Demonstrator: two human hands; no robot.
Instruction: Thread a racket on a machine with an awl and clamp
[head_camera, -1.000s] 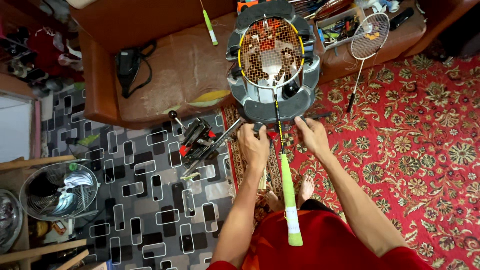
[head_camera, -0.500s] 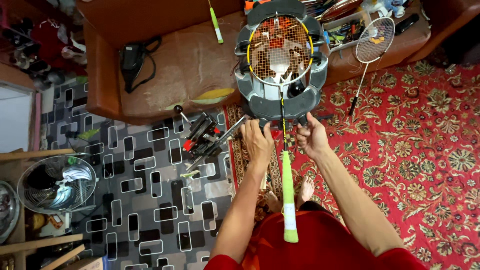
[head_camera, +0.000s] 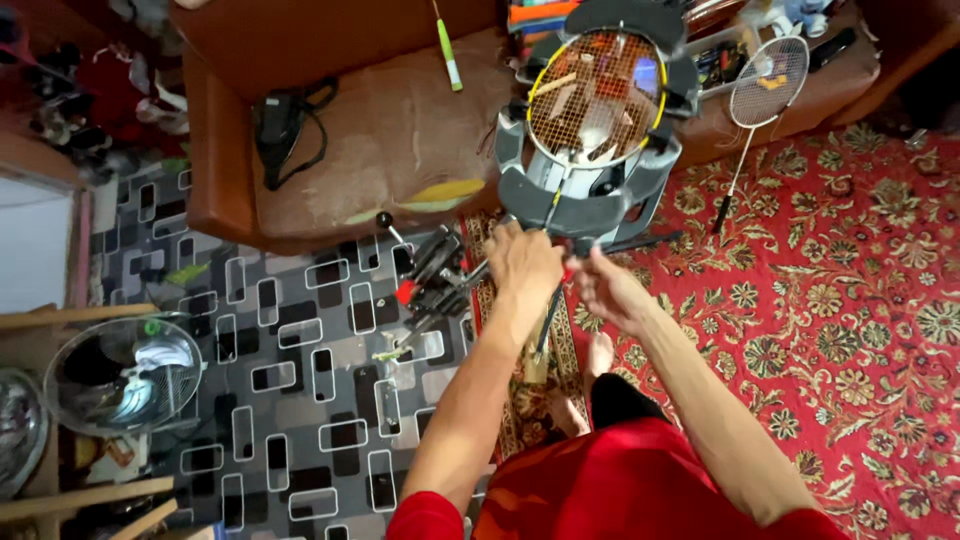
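The yellow-framed badminton racket (head_camera: 597, 95), clamped in the grey stringing machine (head_camera: 590, 195) at upper centre, had been turned. Its shaft ran down-frame between the closed left hand (head_camera: 522, 262) and the half-open, equally near right hand (head_camera: 605, 290).

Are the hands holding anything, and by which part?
Both hands, left hand and right hand, meet at the racket shaft below the stringing machine; the exact grip cannot be told.

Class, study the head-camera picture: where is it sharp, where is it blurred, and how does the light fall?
Head view: the red patterned carpet and tiled floor are fairly sharp; the right hand shows slight motion blur; the left hand is clearer. Light is soft and even, with no hard shadows; the racket strings look slightly smeared; edges bend from the wide lens.
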